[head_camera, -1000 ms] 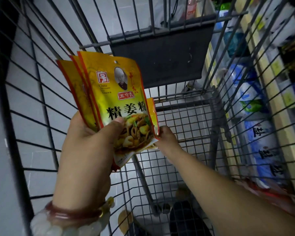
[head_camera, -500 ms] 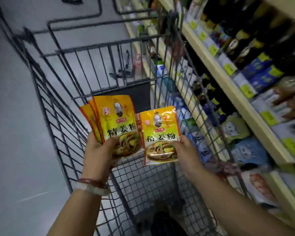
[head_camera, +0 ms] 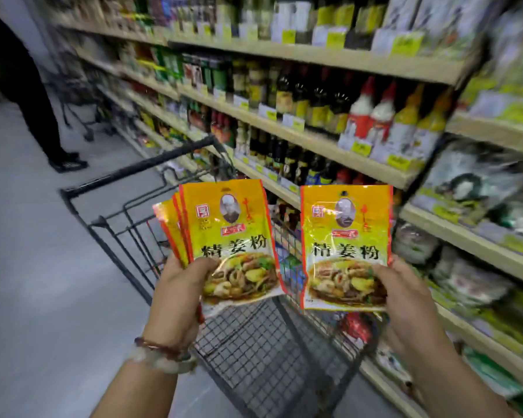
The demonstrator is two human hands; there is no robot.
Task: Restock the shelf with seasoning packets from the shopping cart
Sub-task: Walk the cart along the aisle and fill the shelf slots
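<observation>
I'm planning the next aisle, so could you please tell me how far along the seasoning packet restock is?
Done: the packets are out of the shopping cart, lifted above it. In hand: the left hand holds a fanned stack of yellow packets, and the right hand holds a single yellow packet. Left: none of these has reached the shelf yet, so all still need placing.

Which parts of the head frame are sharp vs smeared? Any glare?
Head view: the single packet in the right hand and the fanned packets in the left hand are sharp, with slight glare on their film; the shelves and bottles are motion-smeared, worst at the right edge; wide-angle bending shows.
</observation>
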